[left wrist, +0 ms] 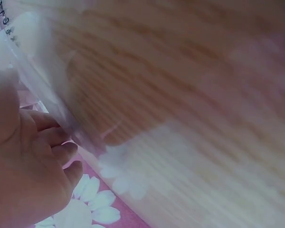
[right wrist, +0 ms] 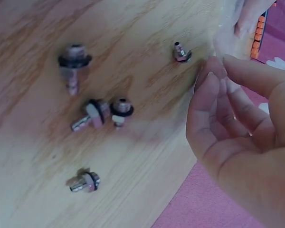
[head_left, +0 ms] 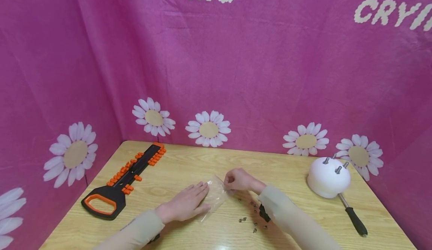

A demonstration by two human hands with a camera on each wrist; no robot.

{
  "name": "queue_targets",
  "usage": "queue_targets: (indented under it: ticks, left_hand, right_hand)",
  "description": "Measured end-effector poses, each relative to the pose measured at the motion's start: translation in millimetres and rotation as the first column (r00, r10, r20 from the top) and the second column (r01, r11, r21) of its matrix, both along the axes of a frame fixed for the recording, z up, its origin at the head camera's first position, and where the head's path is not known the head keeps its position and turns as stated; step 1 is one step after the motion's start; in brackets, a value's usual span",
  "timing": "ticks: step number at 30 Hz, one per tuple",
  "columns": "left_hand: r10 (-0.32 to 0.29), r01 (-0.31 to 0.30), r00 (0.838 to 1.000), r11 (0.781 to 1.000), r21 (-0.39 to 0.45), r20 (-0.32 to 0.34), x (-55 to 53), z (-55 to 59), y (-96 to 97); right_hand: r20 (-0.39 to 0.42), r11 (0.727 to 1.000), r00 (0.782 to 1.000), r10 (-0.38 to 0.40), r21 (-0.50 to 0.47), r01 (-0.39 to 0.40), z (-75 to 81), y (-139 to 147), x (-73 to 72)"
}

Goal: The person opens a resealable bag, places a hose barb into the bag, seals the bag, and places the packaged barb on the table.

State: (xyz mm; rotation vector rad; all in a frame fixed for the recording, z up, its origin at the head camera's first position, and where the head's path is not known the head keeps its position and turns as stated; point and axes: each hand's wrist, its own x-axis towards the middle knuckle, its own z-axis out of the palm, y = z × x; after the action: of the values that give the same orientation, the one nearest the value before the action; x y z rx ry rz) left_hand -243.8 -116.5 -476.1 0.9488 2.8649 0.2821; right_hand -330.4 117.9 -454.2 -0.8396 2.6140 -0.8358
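Note:
A clear plastic bag [head_left: 216,195] lies on the wooden table between the two hands. My left hand [head_left: 187,203] rests on the bag's left side with its fingers extended. At the bag's upper right edge, my right hand [head_left: 240,180] pinches the film between thumb and fingertips, as the right wrist view also shows. Several small metal barbed fittings [right wrist: 92,114] with black rings are scattered on the table beside and below the right hand. One fitting [right wrist: 181,53] lies close to the pinching fingertips.
A black rack with an orange-edged handle [head_left: 107,203] and orange clips lies at the left. On the right stands a white rounded piece with metal posts [head_left: 329,178], beside a black-handled tool [head_left: 356,222]. A pink curtain with flowers [head_left: 256,92] hangs behind the table.

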Motion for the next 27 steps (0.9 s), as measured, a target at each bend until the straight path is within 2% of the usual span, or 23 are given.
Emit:
queue_targets:
  ticks: [4,8,16,24,27]
  left_hand:
    - [-0.012,0.011,1.0,1.0,-0.023,-0.008,0.5,1.1,-0.3]
    - [-0.015,0.015,1.0,1.0,-0.021,0.021,-0.2,1.6,-1.1]
    - [0.013,-0.014,0.999,1.0,0.008,0.029,-4.1,1.3,-5.0]
    - [-0.008,0.008,1.0,1.0,-0.004,0.008,-4.0,0.3,-7.4]
    - [-0.012,0.012,1.0,1.0,0.002,0.001,-4.6,-1.3,-9.6]
  right_hand:
    - [0.016,0.999,0.999,-0.029,-0.017,0.03,1.1,-3,1.7]
    - [0.003,0.999,0.999,-0.045,-0.026,0.045,-0.1,-4,3.1]
    - [0.082,0.995,0.995,-0.055,-0.075,0.062,0.8,0,11.5]
    - [0.123,0.99,0.986,-0.117,-0.065,0.126,3.9,-1,24.3]
    - [0.164,0.984,0.976,-0.145,-0.074,0.159,4.1,-1,28.3]
